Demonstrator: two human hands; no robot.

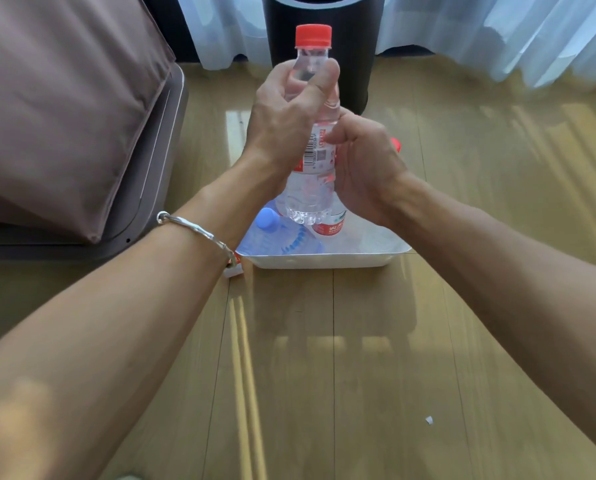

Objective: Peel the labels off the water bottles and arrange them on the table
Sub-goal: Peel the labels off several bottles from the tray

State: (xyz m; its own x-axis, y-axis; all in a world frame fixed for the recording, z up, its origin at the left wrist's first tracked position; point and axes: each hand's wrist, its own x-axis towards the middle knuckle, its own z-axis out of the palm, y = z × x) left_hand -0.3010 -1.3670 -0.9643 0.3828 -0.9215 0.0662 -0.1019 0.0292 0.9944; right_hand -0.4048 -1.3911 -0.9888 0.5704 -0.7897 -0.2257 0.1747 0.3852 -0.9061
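I hold a clear water bottle (309, 188) with a red cap upright above a white tray (324, 259). My left hand (282, 123) grips the bottle's upper part near the neck. My right hand (366, 164) curls around its red and white label (315, 152), thumb on the label's upper edge. In the tray lie a bottle with a blue cap (272, 233) and a red-labelled bottle (329, 226), mostly hidden behind the held one. A red cap (396, 144) peeks out behind my right hand.
A black cylindrical bin (321, 46) stands behind the tray, before white curtains. A brown cushion on a grey frame (68, 116) fills the left side. A small white scrap (429, 420) lies on the wooden surface, and a red and white scrap (233, 270) sits left of the tray.
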